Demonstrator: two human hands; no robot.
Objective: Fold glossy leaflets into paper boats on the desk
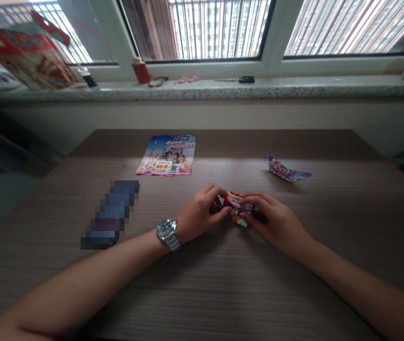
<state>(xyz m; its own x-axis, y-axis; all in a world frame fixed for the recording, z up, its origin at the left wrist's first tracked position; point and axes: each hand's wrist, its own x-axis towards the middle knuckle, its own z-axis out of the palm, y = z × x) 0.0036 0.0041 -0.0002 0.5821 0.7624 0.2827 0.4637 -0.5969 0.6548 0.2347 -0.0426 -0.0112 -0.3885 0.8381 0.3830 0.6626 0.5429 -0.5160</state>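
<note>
Both of my hands meet at the middle of the wooden table (202, 284) over a small folded piece of colourful printed paper (236, 204). My left hand (200, 213), with a metal watch on its wrist, pinches the paper's left side. My right hand (276, 220) pinches its right side, fingers pressed down on it. The paper lies low on the table top, partly covered by my fingers.
A flat colourful flyer (167, 155) lies farther back on the table. A folded paper piece (287, 171) sits at the right. A blurred dark object (111, 214) lies at the left. The stone windowsill (294, 87) holds a red box, scissors and printed bags.
</note>
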